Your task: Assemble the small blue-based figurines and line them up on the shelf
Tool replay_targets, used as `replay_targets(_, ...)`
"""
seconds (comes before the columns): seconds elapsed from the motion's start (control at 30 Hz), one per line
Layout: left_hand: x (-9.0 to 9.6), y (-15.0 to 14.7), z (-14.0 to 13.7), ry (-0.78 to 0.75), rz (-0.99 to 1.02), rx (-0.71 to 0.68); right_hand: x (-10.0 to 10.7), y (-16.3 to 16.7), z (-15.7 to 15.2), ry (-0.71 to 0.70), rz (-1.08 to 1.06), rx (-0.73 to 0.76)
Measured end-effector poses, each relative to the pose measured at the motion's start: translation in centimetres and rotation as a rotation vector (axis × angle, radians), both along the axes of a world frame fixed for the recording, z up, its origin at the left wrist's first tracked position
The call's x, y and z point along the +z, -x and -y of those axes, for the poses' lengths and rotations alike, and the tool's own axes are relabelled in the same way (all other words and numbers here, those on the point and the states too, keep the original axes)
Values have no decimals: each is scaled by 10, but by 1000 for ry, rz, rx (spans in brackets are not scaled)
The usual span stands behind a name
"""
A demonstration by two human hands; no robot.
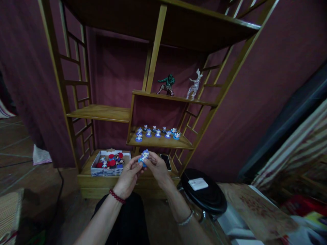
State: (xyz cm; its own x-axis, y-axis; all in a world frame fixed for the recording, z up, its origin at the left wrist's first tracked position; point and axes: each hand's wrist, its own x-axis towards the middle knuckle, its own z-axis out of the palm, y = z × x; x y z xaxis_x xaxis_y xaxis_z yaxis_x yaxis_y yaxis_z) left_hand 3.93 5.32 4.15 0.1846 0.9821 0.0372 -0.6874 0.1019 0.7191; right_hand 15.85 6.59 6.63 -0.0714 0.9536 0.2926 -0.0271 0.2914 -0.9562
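Between my two hands, just in front of the wooden shelf unit, is a small purple-and-white figurine (145, 154) with a blue base. My left hand (130, 172) is closed on its base from the left, a red bead bracelet round the wrist. From the right, my right hand (157, 168) pinches the same figurine. Behind it, several similar figurines (158, 132) stand in rows on a low shelf (163, 143). To the left, a shallow cardboard box (107, 172) holds several more figurines (112, 161) with red, blue and purple bases, some lying over.
On the shelf above stand a dark green figure (167, 84) and a clear deer statuette (195, 85). A phone (166, 162) lies right of my hands. A black round stool (204, 197) with a white packet (198, 183) stands at the right. An upright post (156, 47) divides the shelves.
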Motion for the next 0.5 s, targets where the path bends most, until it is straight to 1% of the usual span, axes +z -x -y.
replay_targets(0.23,-1,-1,-3,-8,-25,-22,-4,-5,-6,-3,-24,-9)
replay_targets(0.3,-1,-2,-4,-16,-56,-9,-4,-8,-7,5,-46,-25)
replay_targets(0.33,1,-3,-3,-22,-88,17,-4,-9,-8,9,-64,-37)
replay_targets(0.4,8,-3,1,-40,-191,128,-4,-12,-10,20,-100,-66)
replay_targets(0.47,22,-2,11,-82,-310,276,-5,-16,-11,33,-135,-95)
replay_targets(0.5,30,0,18,-125,-330,311,-5,-18,-12,44,-150,-102)
